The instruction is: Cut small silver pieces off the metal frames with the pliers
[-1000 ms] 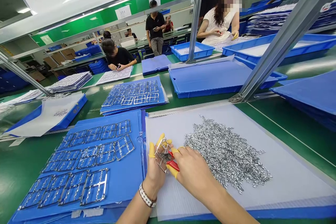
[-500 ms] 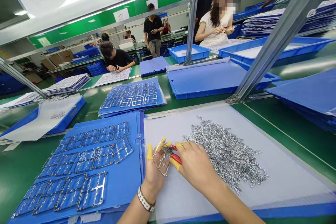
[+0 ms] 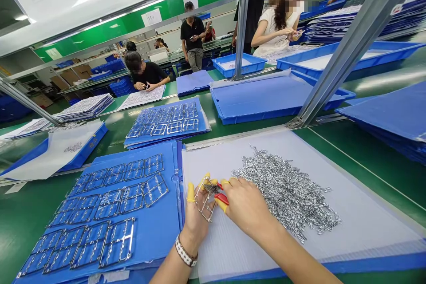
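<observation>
I have my left hand (image 3: pixel 196 215) closed around a shiny silver rectangular wire frame (image 3: pixel 203 212), palm up, the frame tilted against the fingers, above a translucent white plastic sheet (image 3: pixel 226 253). My right hand (image 3: pixel 244 204) is clamped on a pair of red-handled metal pliers (image 3: pixel 221 198), whose head meets the upper part of the frame; from here I can't tell whether its tips grip anything. Both hands wear yellow finger covers (image 3: pixel 191 192), and a white-and-dark patterned bracelet (image 3: pixel 185 252) circles the left wrist.

Just beyond the right hand, I see a broad heap of small silver metal links (image 3: pixel 289 191) spread over the plastic sheet. On my left, a flat blue sheet (image 3: pixel 156 230) carries three rows of silver wire frames (image 3: pixel 116 243), well apart from the pliers. All this sits on a glossy green tabletop (image 3: pixel 20 226). Across it, a person in a black top (image 3: pixel 151 75) bends over a patterned board (image 3: pixel 141 98).
</observation>
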A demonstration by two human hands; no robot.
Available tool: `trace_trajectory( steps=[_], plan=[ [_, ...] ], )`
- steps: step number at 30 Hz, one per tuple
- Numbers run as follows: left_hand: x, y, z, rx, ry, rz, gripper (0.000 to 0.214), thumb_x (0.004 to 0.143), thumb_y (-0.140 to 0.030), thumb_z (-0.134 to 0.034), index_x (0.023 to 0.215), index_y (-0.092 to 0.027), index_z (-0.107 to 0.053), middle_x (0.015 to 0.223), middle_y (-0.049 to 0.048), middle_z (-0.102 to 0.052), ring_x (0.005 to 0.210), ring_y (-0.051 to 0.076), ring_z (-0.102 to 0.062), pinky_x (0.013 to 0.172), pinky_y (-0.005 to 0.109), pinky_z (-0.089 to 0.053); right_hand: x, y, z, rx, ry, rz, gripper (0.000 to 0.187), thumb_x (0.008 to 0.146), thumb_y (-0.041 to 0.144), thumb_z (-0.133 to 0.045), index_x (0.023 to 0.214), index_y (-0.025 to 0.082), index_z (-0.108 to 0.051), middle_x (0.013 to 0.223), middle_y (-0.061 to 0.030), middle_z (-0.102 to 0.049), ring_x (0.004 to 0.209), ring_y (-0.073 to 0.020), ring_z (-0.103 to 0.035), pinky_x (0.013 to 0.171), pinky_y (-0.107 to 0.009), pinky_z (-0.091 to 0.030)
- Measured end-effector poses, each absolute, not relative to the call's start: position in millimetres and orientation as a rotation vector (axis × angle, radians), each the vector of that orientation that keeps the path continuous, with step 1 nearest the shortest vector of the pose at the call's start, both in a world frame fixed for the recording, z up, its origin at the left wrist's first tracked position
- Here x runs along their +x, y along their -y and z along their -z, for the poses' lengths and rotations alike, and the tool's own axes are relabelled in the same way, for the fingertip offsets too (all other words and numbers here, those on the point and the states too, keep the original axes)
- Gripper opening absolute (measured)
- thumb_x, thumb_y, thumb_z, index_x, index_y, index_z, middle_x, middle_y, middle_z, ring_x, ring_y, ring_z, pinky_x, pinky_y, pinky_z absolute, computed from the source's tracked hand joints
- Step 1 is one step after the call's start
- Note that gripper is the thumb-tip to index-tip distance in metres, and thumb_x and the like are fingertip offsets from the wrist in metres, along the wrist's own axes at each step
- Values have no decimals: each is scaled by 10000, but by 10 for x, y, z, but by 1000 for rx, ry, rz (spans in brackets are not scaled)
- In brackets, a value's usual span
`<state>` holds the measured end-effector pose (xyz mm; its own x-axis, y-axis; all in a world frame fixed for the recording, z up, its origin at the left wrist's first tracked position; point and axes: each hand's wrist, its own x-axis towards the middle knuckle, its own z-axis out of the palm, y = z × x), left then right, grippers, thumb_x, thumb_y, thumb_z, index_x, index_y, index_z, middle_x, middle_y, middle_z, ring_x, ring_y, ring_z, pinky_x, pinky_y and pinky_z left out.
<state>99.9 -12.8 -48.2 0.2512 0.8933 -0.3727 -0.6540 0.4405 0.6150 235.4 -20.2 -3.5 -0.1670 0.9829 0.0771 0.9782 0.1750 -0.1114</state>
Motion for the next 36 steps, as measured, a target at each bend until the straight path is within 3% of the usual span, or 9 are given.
trace_trajectory(
  steps=[6,12,24,30,36],
  plan=[
    [988,124,491,366,-765,-1085,581,848,-601,-436,1195,-172,-621,1193,115,-630,1129,260,-539,874,327,-437,2396,262,52,-1920,2275,31,195,831,315,-594,965,180,-638,866,-85,-660,852,-255,-602,715,-350,-380],
    [961,108,442,280,-659,-1064,598,852,-617,-400,1152,-153,-628,1212,147,-605,1125,309,-534,822,425,-481,2518,391,158,-2009,2246,-17,210,832,311,-571,984,177,-626,905,-88,-659,880,-268,-577,736,-372,-364],
    [971,126,470,304,-710,-1092,606,846,-615,-419,1168,-145,-625,1241,144,-600,1132,288,-543,773,347,-484,2389,378,181,-2006,2296,-28,198,843,332,-542,919,174,-635,892,-101,-655,871,-271,-582,720,-375,-384],
    [958,126,468,297,-747,-1136,599,844,-623,-410,1163,-165,-629,1287,134,-574,1172,287,-523,773,332,-483,2387,355,136,-2031,2324,-85,138,833,251,-545,876,166,-644,846,-96,-664,798,-242,-619,675,-338,-402],
    [947,99,464,252,-719,-1151,609,844,-631,-398,1145,-157,-633,1273,137,-581,1161,293,-524,733,332,-497,2351,472,82,-1995,2330,-95,181,829,292,-551,922,169,-645,899,-99,-660,892,-288,-587,735,-402,-398]
  ],
)
